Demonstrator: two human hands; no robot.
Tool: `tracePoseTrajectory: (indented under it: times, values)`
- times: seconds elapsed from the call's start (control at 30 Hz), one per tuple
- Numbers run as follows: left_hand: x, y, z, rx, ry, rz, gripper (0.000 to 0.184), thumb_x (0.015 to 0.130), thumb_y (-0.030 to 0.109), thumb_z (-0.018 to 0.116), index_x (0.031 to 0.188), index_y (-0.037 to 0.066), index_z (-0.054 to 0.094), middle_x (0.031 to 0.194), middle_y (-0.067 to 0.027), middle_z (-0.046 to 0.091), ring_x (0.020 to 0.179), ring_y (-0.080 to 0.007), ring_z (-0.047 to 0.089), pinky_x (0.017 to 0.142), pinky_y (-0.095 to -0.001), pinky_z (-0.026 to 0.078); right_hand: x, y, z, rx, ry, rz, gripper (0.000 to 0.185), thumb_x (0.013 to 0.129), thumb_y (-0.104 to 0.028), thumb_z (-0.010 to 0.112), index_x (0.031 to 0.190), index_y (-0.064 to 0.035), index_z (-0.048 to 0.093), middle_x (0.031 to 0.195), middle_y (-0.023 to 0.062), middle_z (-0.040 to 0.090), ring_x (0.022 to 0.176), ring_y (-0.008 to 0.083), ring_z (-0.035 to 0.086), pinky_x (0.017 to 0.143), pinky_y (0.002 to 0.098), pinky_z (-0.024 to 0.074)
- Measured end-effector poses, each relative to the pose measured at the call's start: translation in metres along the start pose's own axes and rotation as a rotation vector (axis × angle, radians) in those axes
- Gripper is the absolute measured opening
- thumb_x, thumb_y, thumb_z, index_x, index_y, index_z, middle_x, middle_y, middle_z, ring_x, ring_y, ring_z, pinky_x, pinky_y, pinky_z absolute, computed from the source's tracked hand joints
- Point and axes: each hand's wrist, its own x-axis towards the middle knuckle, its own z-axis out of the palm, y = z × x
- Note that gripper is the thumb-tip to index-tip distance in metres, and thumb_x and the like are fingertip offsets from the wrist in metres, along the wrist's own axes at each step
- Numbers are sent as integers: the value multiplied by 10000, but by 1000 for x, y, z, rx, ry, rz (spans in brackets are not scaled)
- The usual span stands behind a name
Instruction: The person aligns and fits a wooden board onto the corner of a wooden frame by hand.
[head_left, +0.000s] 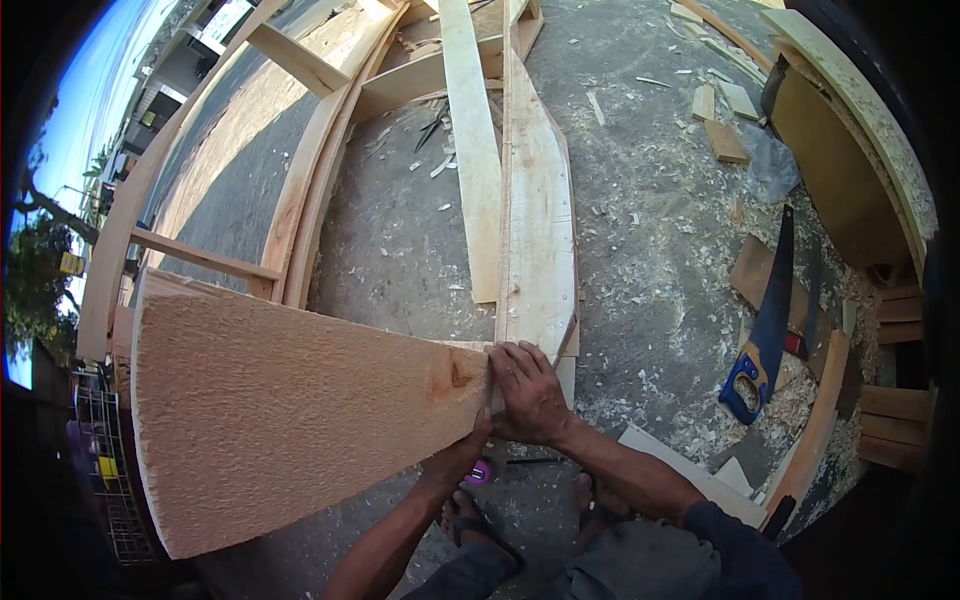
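Note:
A wide, rough-faced wooden board (290,400) fills the left, narrowing toward my hands. My left hand (460,455) is at its narrow end, fingers closed on the lower edge. Just right of it, my right hand (530,393) lies over the board's end where it meets a long pale beam (537,220); its fingers are bent and pressed together over the joint. What lies under the right fingers is hidden. A narrower plank (468,150) lies left of the beam, across a wooden frame (315,190).
At right are a blue-handled handsaw (768,320), wood offcuts (725,142), a plastic bag (772,165) and a curved wooden piece (815,425). A purple round object (480,471) lies by my feet. Shavings cover the ground. A wire rack (105,460) stands at left.

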Motion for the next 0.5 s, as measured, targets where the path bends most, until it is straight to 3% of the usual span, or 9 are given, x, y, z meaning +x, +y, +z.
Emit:
tracePoseTrajectory:
  times: [0.2, 0.5]
  values:
    - [2, 2, -3, 0, -30, 59, 445, 864, 233, 775, 1220, 9, 630, 1122, -129, 697, 1037, -234, 675, 926, -385, 523, -5, -13, -2, 56, 74, 105, 954, 654, -337, 828, 1375, 114, 396, 1259, 261, 550, 1230, 410, 496, 1107, 559, 363]
    - [4, 15, -9, -84, -88, 69, 506, 880, 275, 768, 1267, -2, 599, 1198, -161, 663, 1113, -261, 644, 969, -392, 503, -17, -28, -1, -8, 115, 221, 981, 659, -335, 840, 1406, 94, 371, 1291, 271, 520, 1251, 428, 471, 1110, 569, 362]
